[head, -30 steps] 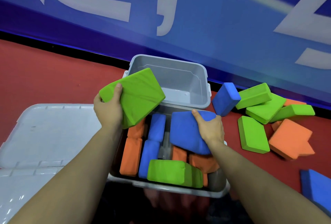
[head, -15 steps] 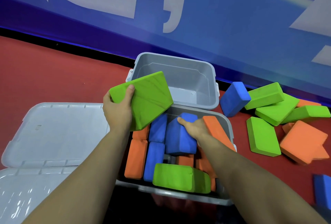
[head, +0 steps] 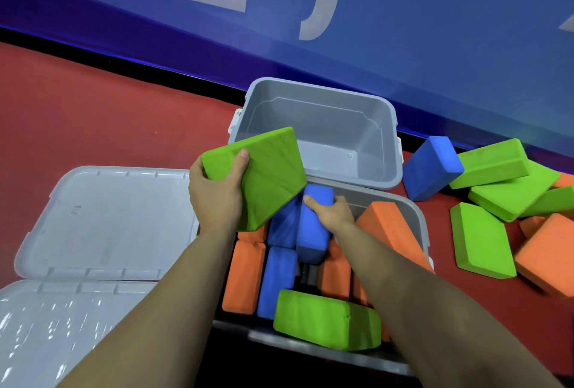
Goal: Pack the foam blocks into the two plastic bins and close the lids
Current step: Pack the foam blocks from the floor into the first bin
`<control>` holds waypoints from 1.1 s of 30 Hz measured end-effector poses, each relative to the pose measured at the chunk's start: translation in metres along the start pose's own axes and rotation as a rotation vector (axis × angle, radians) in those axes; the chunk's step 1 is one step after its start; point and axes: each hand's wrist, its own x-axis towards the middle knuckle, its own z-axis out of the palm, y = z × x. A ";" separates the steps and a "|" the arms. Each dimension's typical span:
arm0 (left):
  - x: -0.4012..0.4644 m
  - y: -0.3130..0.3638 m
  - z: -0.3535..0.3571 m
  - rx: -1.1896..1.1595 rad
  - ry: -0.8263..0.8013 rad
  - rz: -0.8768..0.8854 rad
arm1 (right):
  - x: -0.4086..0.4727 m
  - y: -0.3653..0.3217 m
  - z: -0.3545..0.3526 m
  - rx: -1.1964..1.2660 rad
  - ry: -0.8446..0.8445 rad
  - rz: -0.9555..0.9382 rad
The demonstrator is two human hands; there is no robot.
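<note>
Head view. The right hand (head: 330, 212) grips the top of a blue block (head: 312, 232) that stands on end in the near bin (head: 417, 220), wedged among orange and blue blocks already packed upright. The left hand (head: 217, 193) holds a green block (head: 264, 176) tilted above the bin's far-left corner, thumb on its upper face, fingers curled beneath. The far bin (head: 320, 102), touching the near one, holds nothing. A second green block (head: 326, 319) lies across the near rim rather than inside the rows. Loose blocks (head: 497, 201) are scattered on the red floor (head: 93, 114) to the right; two lids (head: 102, 216) lie flat to the left.

Risks, as judged from this arrangement: the blue block is probably being forced into a narrow gap, and soft foam may buckle or spring back and lift its neighbours. The orange block (head: 388, 232) leaning on the right wall sits high and, like the green one on the rim, would likely keep the lid from seating. The held green block, gripped at one corner only, could slip while attention is on the right hand. Overfilling the near bin while the far one stays unused compounds the problem.
</note>
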 end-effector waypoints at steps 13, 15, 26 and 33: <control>0.013 -0.017 0.005 -0.122 0.120 -0.129 | 0.027 0.039 0.020 0.306 -0.129 -0.003; 0.014 -0.020 0.007 -0.108 0.108 -0.138 | 0.031 0.042 0.025 0.297 -0.142 -0.003; 0.016 -0.026 0.018 -0.110 0.082 -0.127 | 0.054 0.079 0.044 0.203 -0.108 -0.055; 0.012 -0.025 0.019 -0.076 0.002 -0.082 | 0.044 0.077 0.041 0.212 -0.132 0.016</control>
